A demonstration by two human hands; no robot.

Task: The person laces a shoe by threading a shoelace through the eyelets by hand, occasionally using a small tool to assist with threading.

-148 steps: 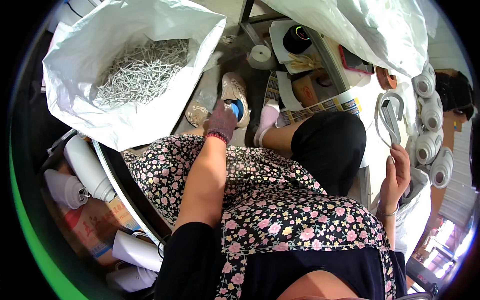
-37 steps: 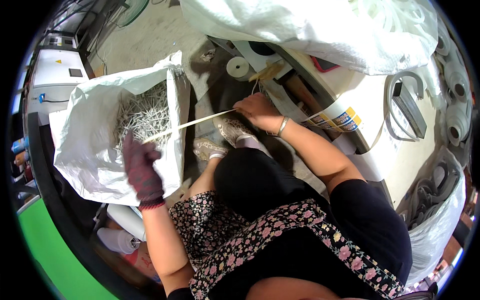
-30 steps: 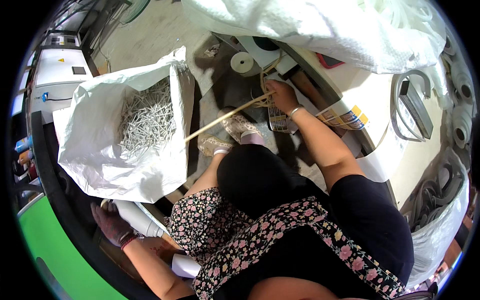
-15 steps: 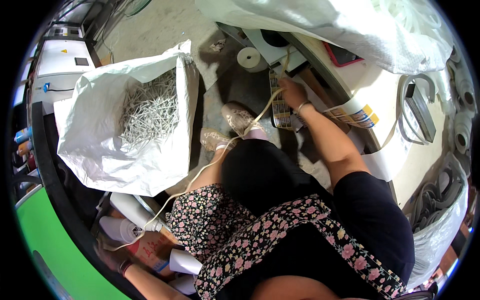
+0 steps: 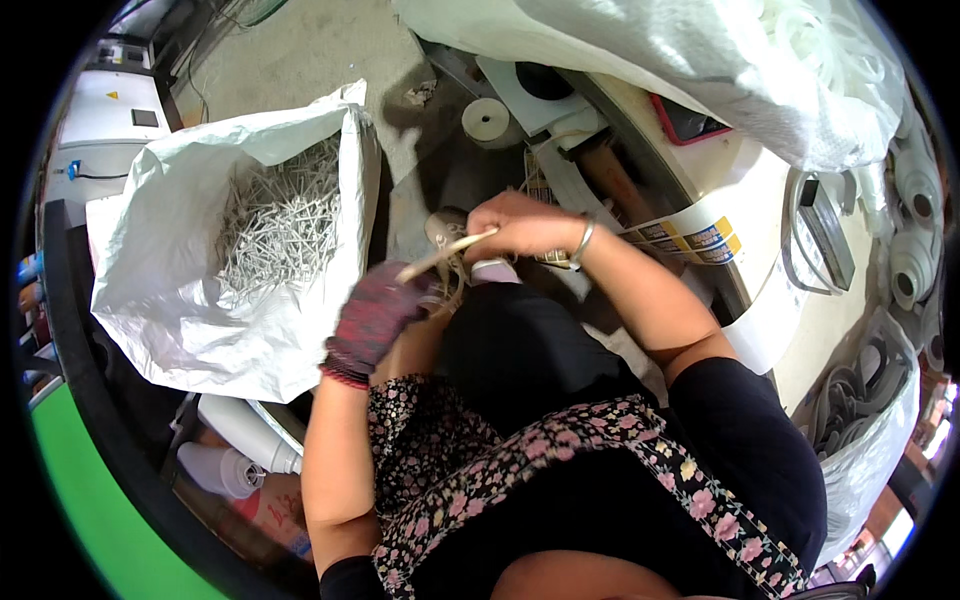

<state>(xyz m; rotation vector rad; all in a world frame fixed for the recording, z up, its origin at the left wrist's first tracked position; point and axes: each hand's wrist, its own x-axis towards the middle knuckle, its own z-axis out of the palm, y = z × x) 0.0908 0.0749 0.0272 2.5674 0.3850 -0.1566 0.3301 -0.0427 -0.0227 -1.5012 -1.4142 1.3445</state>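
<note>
Bare right hand (image 5: 522, 225) pinched a cream strap (image 5: 443, 255) running to the gloved left hand (image 5: 376, 316), whose grip blur hid; its slack below the hands could have snagged on the patterned shoe (image 5: 438, 229) if yanked.

Pale cord (image 5: 448, 254) spans left grip (image 5: 380, 312) to right grip (image 5: 522, 224).

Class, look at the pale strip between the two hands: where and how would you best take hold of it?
Probably the short stretch of pale strip between the gloved left hand and the bare right hand, approached from above with a pinch across its width. It looks narrow, nearly straight and uncovered there, while a hand blocks either end.
</note>
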